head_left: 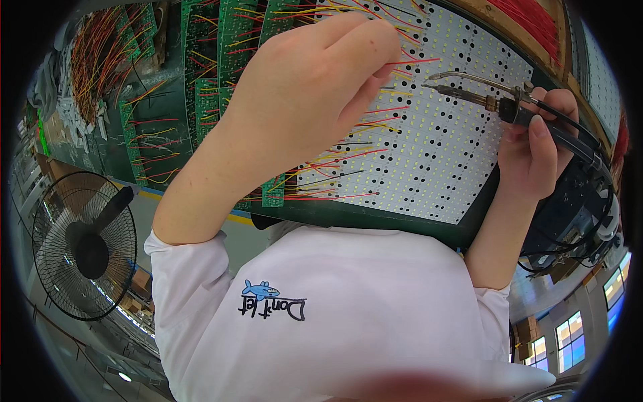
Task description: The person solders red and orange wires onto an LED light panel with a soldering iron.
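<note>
My right hand (532, 154) is wrapped round the dark handle of a soldering iron (465, 96). A thin curved metal feed tube (472, 78) runs alongside its barrel, and both tips point left over a white LED board panel (429, 191). My left hand (308, 87) hovers over the panel's left part with thumb and fingers pinched together. A red wire (422, 61) sticks out from that pinch toward the iron's tip, apart from it. The fingertips are partly hidden behind the hand. Red, yellow and black wires (348, 174) lie across the panel below my left hand.
Green circuit boards (201, 40) with wires stand in rows at the left, beside a large wire bundle (100, 60). Red wires (529, 23) lie at the far right. A black machine with cables (569, 208) sits right of the bench. A fan (84, 244) stands left.
</note>
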A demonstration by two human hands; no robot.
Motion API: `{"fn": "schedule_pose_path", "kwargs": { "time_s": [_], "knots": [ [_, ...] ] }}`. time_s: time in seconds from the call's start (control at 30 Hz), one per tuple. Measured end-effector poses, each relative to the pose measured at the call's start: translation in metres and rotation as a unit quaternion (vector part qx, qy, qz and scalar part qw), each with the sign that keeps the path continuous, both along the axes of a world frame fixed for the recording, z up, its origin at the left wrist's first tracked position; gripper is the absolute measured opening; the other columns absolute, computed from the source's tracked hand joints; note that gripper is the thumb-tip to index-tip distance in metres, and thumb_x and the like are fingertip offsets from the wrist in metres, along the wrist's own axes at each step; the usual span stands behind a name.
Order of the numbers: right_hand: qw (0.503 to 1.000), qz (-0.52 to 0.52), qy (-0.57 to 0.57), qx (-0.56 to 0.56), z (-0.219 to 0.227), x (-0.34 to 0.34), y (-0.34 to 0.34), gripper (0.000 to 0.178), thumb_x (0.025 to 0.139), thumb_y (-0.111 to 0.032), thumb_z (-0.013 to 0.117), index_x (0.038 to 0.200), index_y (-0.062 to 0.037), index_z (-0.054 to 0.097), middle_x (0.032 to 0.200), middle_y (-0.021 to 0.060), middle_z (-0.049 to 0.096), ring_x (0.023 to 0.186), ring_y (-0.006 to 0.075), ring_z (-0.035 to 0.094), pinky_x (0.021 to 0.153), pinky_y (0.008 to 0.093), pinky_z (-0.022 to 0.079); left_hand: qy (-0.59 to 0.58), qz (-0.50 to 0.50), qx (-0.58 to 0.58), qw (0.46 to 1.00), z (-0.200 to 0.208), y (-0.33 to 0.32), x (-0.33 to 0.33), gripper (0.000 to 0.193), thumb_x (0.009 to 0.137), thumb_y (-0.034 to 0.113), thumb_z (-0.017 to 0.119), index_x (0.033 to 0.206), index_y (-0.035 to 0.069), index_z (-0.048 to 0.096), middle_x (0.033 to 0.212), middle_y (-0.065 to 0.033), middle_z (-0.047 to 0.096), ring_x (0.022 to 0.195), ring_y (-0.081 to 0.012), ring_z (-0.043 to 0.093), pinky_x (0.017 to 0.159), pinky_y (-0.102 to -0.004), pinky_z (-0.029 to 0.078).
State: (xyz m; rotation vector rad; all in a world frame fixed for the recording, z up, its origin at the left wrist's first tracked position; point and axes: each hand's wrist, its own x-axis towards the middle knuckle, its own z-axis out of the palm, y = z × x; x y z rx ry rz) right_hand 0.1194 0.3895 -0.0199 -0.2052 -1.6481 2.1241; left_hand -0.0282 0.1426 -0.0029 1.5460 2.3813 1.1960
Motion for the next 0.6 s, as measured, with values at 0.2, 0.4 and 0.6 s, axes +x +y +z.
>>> {"fn": "schedule_pose_path", "kwargs": {
  "time_s": [0.2, 0.4, 0.6],
  "knots": [
    [0.996, -0.019, -0.002, -0.087, 0.002, -0.001, -0.002, 0.025, 0.087, -0.001, 0.062, 0.109, 0.0039, 0.051, 0.091, 0.0114, 0.058, 0.075, 0.0113, 0.054, 0.061, 0.0191, 0.044, 0.002, -0.081, 0.043, 0.996, -0.002, -0.002, -0.008, 0.016, 0.083, 0.007, 0.076, 0.097, 0.006, 0.069, 0.082, -0.0072, 0.061, 0.059, -0.0215, 0.057, 0.052, -0.0316, 0.045],
    [0.996, 0.061, 0.031, -0.05, 0.0, 0.002, 0.01, 0.021, 0.087, 0.0, 0.061, 0.105, 0.0018, 0.05, 0.09, 0.011, 0.058, 0.075, 0.0107, 0.053, 0.062, 0.0195, 0.044, -0.021, -0.051, -0.026, 0.998, 0.001, -0.002, -0.001, 0.013, 0.079, 0.004, 0.077, 0.091, 0.008, 0.073, 0.071, -0.0042, 0.061, 0.059, -0.0188, 0.06, 0.052, -0.0308, 0.047],
    [0.999, 0.042, 0.001, 0.002, 0.003, 0.0, 0.002, 0.023, 0.087, -0.003, 0.066, 0.103, 0.0004, 0.05, 0.087, 0.0093, 0.059, 0.065, 0.0086, 0.051, 0.056, 0.0198, 0.043, -0.017, -0.024, -0.049, 0.998, 0.002, 0.001, 0.002, 0.012, 0.08, 0.005, 0.077, 0.089, 0.008, 0.069, 0.077, -0.0051, 0.065, 0.061, -0.02, 0.062, 0.055, -0.0304, 0.05]
  ]
}}
